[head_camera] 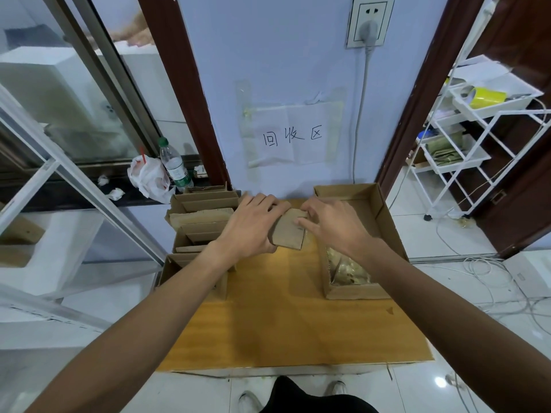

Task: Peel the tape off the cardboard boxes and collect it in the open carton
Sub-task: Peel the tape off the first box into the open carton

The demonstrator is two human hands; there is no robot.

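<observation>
Left hand (250,226) grips 1 box (287,235) over the table (283,323); right hand (335,226) pinches its far edge. 1 open carton (384,208) at right holds crumpled tape (348,271). Other flat boxes (202,222) stacked left, count unclear.

Ahead of you a paper sign (293,135) with handwritten characters is taped to the wall, a socket (369,23) with a grey plug above it to the right. On the ledge to your left a bottle (174,163) stands touching a crumpled bag (149,178). To your right a white rack (465,163) carries a yellow roll (487,96), and cables (489,272) lie on the floor near it.
</observation>
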